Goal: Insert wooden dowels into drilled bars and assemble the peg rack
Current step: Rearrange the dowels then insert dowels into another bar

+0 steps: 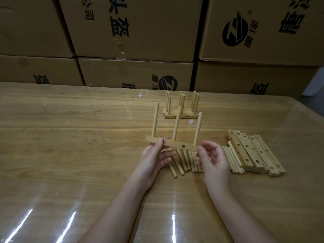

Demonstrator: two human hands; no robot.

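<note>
Bar (175, 145): drilled wood strip, held level just above tabletop (70, 137), centre of view, long axis left–right, right end slightly lower. Fitted w/ 3 dowels (177, 125), upright, one near each end and one mid-length, approx. evenly spaced. One open hole visible in front face, betw. middle and right dowels.

Left grip (154, 158): closed on bar's left part, thumb on front face, fingers behind and below.

Right grip (213, 160): closed on bar's right end, thumb tip against front face, index finger curled over top; remaining fingers loosely bent.

Loose dowels (182, 163): flat on tabletop directly under bar and hands, side by side, roughly parallel, partly hidden by both hands; second bunch further right, touching spare bars.

Spare bars (254, 153): row flat on tabletop to right of right grip, touching one another, rows of open holes facing up.

Finished rack (180, 109): behind held bar, standing on tabletop, apart from it; several bars joined, dowels upright in 3 clusters; exact no. of bars not clear.

Cardboard boxes (133, 32): stacked as wall along far edge of tabletop, black print and round logos.

Tabletop surface: wood grain, glossy, w/ bright light streaks near front edge.
</note>
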